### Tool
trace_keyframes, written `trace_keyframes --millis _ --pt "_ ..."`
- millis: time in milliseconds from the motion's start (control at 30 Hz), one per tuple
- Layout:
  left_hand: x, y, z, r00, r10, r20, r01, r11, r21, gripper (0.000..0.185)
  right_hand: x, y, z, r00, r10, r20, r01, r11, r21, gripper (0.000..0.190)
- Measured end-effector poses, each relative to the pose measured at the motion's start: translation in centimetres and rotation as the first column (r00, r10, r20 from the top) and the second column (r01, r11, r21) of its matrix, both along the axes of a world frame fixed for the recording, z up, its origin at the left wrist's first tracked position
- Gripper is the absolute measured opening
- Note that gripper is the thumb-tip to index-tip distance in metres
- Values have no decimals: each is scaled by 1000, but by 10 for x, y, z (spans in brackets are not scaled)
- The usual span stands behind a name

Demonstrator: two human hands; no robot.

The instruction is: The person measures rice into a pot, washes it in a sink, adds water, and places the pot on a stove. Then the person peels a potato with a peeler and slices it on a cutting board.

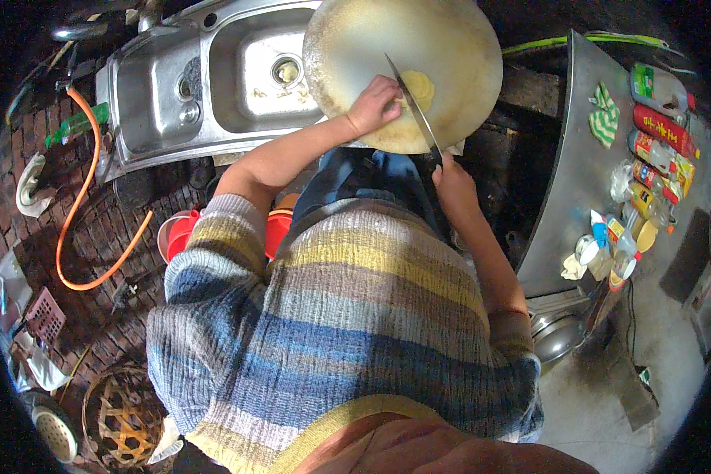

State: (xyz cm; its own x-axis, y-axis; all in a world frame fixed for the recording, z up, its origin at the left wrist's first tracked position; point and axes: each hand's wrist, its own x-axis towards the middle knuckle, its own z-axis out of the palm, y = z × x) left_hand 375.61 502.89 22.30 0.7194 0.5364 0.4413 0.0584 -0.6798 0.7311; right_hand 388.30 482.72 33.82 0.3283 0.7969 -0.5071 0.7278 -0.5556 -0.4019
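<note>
A large round cutting board (355, 47) lies before me, pale with darker stains near its rim. My right hand (455, 185) grips the handle of a kitchen knife (418, 109), whose long blade slants across the board up and to the left. Pale yellow slices (420, 90), probably peeled potato, lie overlapped just right of the blade. On the blade's left side, my left hand (378, 105) has its fingers curled over a pale yellow piece of the same vegetable, close to the blade. Most of that piece is hidden by the fingers.
Left of the board is a double-bowl steel sink (225, 133) with scraps around its drain. An orange hose (89, 195) hangs against the bricks at left. At right, a metal-topped counter (560, 195) bears a striped cloth (604, 115) and several bottles (657, 89). Red buckets (181, 234) stand low beside me.
</note>
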Motion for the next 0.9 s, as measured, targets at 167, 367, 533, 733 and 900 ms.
trace_keyframes --millis 167,367,533,733,900 --pt "-3 -1 7 1000 10 24 -8 998 -58 22 -7 8 3 998 -39 -51 39 999 -16 25" --pt "-24 -12 3 1000 9 -5 -9 997 -75 24 -23 -5 -1 985 -75 -157 78 997 17 21" --pt "-18 -11 7 1000 8 -13 -9 997 -82 23 -20 4 16 983 -99 -155 98 995 -9 21" --pt "-17 -12 3 999 39 -11 -40 996 -82 23 6 13 22 997 43 -70 -43 999 3 24" --pt "-16 -12 5 1000 7 -26 -9 997 -72 23 19 6 22 976 -56 -208 68 996 53 27"
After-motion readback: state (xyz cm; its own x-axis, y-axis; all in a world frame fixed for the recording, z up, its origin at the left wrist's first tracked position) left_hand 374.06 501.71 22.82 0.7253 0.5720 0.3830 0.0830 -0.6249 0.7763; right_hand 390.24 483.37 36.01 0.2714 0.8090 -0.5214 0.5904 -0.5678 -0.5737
